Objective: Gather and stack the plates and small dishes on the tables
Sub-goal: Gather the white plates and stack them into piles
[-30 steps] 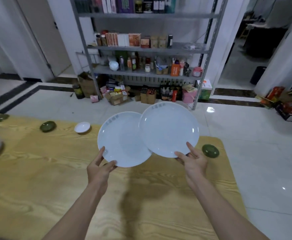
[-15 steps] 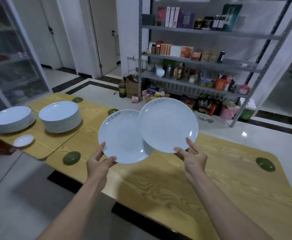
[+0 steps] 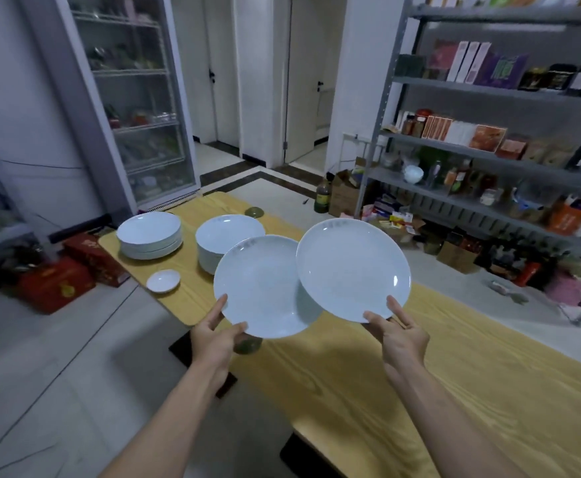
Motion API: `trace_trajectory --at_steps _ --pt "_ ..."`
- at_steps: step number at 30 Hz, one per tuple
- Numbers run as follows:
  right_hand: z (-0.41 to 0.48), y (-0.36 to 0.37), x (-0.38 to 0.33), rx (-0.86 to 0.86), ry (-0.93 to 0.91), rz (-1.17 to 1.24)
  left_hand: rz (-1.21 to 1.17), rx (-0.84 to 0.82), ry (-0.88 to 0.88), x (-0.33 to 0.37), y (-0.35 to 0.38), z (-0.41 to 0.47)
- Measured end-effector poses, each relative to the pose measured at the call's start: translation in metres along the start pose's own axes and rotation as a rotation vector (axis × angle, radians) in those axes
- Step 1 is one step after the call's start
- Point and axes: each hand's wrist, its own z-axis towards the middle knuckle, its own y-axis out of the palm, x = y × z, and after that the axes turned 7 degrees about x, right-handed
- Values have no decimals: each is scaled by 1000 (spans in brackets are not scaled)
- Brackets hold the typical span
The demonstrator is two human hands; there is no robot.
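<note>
Two hands grip plates: left hand (image 3: 213, 343) the left plate (image 3: 261, 288), right hand (image 3: 403, 339) the right plate (image 3: 351, 270), over yellow tables (image 3: 351, 391) beside shelving (image 3: 383, 112).

There are 2 held plates (image 3: 261, 291) (image 3: 351, 270), 2 stacks (image 3: 149, 234) (image 3: 225, 232), 3 small dishes (image 3: 163, 281) (image 3: 254, 211) (image 3: 246, 345).

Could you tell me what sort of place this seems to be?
Probably a restaurant back room: stacked white plates on a long wooden table, a glass-door fridge, and stocked metal shelving.
</note>
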Motion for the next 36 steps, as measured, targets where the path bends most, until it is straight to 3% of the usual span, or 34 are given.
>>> trace_trajectory --at_steps 13,25,29,36 --pt "96 218 54 -29 79 -36 125 122 -64 52 -2 231" --pt "108 335 105 131 67 -52 163 -126 -214 66 -2 391" --pt "97 361 123 192 65 -62 130 -223 -287 74 -3 419" --pt "89 392 141 231 90 -95 234 -315 -253 75 -6 441"
